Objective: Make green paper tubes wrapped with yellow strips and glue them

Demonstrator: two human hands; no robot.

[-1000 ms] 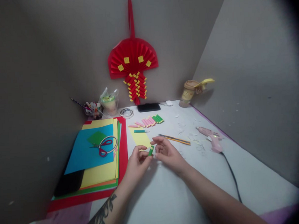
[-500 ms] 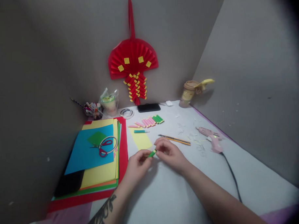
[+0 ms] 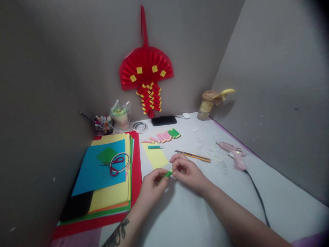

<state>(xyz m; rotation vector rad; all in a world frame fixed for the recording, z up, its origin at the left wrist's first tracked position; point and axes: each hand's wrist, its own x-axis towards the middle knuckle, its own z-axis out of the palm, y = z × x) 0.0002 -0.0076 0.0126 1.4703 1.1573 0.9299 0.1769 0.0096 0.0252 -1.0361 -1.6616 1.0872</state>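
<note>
Between thumb and fingers, my left hand [image 3: 153,185] pinches a small green paper roll [image 3: 167,174] with a pale yellow band at its right end. The fingertips of my right hand [image 3: 188,173] are closed at that banded end; their exact hold is partly hidden. Beyond the hands lie a yellow paper strip [image 3: 155,158] and a teal-capped pen or tube [image 3: 155,147]. Finished-looking pink rolls [image 3: 163,136] and green rolls [image 3: 174,133], all with yellow ends, sit in a row behind. An orange-and-black craft knife [image 3: 194,156] rests just past my right hand.
Stacked coloured paper [image 3: 110,197] fills the left, topped by red-handled scissors [image 3: 116,166] and a tape ring [image 3: 128,160]. At right are paper scraps [image 3: 215,152] and a corded pink glue gun [image 3: 237,157]. A phone [image 3: 164,120] and a cup [image 3: 206,104] stand behind, under a red fan ornament [image 3: 146,68].
The view has tilted slightly, so everything sits a little lower. The green roll has turned or shifted slightly in my fingers; both hands keep nearly the same pose.
</note>
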